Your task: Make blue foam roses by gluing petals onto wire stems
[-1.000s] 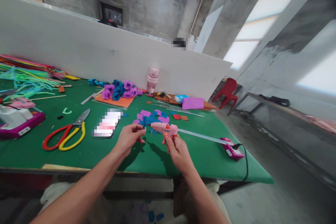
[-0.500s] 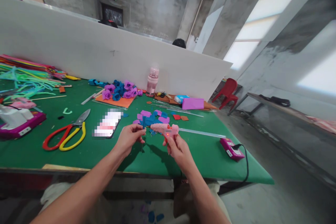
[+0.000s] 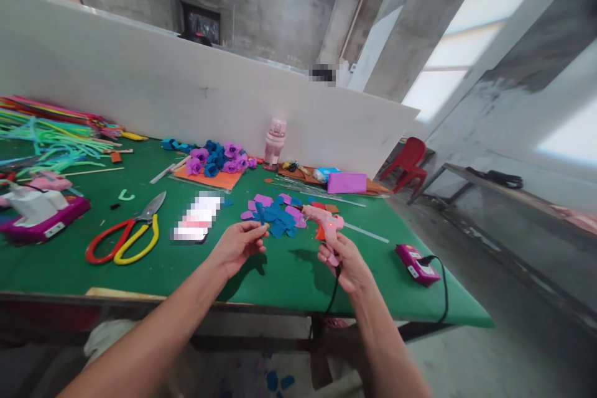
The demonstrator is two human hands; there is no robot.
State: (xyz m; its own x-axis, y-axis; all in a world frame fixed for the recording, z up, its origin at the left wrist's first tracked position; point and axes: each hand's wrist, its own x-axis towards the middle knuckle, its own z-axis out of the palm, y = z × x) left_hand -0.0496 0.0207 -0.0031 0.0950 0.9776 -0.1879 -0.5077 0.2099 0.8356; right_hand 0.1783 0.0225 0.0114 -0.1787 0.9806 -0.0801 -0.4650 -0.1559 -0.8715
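Note:
My right hand (image 3: 347, 261) is wrapped round the handle of a pink hot glue gun (image 3: 321, 215), whose nozzle points left and whose small light glows red. A clear glue stick (image 3: 368, 233) juts from its back. My left hand (image 3: 239, 249) is closed in a pinch on a small blue paper petal (image 3: 260, 214), which rises above the fingertips. Behind the petal lies a loose pile of blue and purple paper pieces (image 3: 280, 221), so its outline is hard to separate. The glue gun's tip is apart from my left hand, over the pile's right side.
Scissors (image 3: 140, 227) with red and yellow handles and a phone (image 3: 198, 217) lie at left. Paper flowers (image 3: 214, 158) sit farther back near a pink bottle (image 3: 275, 143). Power strips (image 3: 417, 264) stand at both sides. A white partition (image 3: 140, 74) borders the green table (image 3: 280, 280).
My right hand has drawn the glue gun right, away from the blue petal, and tilted it. My left hand stays near the same place, still pinching. The view has shifted slightly.

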